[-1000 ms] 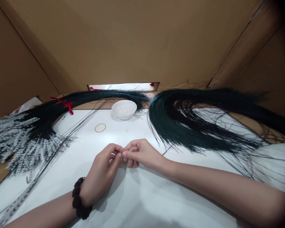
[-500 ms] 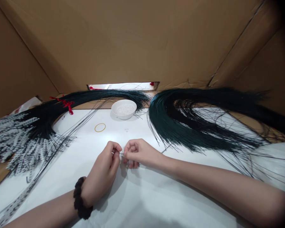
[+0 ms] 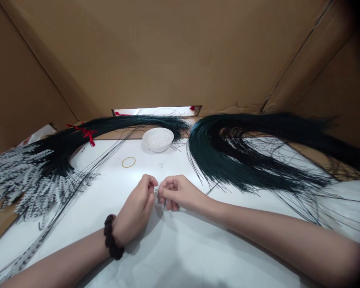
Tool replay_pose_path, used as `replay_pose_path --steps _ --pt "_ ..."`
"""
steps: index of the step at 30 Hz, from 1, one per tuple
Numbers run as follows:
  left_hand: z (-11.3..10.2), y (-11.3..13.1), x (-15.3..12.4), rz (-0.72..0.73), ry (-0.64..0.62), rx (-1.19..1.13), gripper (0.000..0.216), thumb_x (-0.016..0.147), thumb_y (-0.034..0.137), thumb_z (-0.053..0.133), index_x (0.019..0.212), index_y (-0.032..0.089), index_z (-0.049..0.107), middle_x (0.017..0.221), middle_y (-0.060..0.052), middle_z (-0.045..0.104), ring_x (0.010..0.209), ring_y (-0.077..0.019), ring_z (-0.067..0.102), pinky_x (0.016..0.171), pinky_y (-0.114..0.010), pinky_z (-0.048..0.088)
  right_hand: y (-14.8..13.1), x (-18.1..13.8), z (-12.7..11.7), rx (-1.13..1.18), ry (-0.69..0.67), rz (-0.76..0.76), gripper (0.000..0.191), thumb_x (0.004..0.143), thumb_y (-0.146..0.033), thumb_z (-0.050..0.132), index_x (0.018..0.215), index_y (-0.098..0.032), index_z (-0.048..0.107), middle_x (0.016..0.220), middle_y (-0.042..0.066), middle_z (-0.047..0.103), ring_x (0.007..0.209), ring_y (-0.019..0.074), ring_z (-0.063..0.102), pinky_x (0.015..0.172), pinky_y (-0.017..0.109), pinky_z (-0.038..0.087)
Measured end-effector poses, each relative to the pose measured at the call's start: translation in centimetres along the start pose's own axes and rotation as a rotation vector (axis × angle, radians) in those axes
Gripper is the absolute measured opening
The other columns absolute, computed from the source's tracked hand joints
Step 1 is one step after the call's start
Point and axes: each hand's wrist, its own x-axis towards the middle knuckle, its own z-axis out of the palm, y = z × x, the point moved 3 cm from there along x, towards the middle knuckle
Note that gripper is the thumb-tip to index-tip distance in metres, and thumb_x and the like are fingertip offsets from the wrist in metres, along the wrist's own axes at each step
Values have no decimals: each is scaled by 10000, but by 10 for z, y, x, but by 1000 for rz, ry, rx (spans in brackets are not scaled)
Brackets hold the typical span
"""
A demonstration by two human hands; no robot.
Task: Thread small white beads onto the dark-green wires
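Fingers pinched, my left hand (image 3: 140, 208) holds a thin dark strand (image 3: 156, 190) whose short length shows between my two hands. My right hand (image 3: 180, 194) pinches the same strand from the other side, thumb against the curled fingers. The hands nearly touch, low over the white tabletop (image 3: 180, 248). What else lies inside the fingers is too small to make out. Beyond them stands a white bowl (image 3: 158, 149) with small pale pieces in it. A yellow rubber band (image 3: 129, 162) lies to the left of the bowl.
A dark bundle with black-and-white ends (image 3: 33, 176), tied by a red ribbon (image 3: 90, 133), lies at left. Another dark bundle of strands (image 3: 204, 160) curves across the right. Cardboard walls (image 3: 168, 52) close off the back and sides. Clear plastic (image 3: 348, 204) lies far right.
My left hand has shifted slightly right and up, closing the gap to my right hand. Both hands keep their pinch. The whole view has moved a little.
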Motion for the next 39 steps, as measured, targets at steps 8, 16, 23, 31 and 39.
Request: replay_pose_path --steps 8,16,23,31,39 --pt "-3 -18 48 98 96 304 201 804 159 308 953 139 442 852 -75 506 762 -198 516 693 -330 414 0 0 -1 44 84 -20 58 682 -177 504 654 -130 486 561 -12 534 396 58 507 320 137 350" --pt "7 -14 74 166 83 328 172 791 161 348 853 155 508 868 -84 524 741 -200 533 694 -331 413 3 2 -1 71 60 -61 124 700 -241 532 670 -129 488 568 -10 539 388 55 497 327 144 360" --pt "-5 -12 68 160 103 251 136 784 199 376 711 185 491 714 -27 516 674 -179 513 641 -299 401 1 1 0 68 37 -73 99 702 -230 508 686 -135 490 570 -11 542 384 52 492 328 139 358" --pt "-9 -7 13 -101 23 -237 157 806 292 392 789 168 488 619 23 503 542 -114 496 541 -230 403 4 1 -1 71 32 -35 60 671 -188 499 687 -132 512 549 -15 549 385 50 487 334 137 348" --pt "1 -5 4 -276 -127 -590 150 784 297 438 765 162 500 559 38 471 493 -95 442 489 -211 368 1 -2 0 26 14 -24 54 674 -180 488 678 -132 510 554 -17 542 396 43 481 355 137 352"
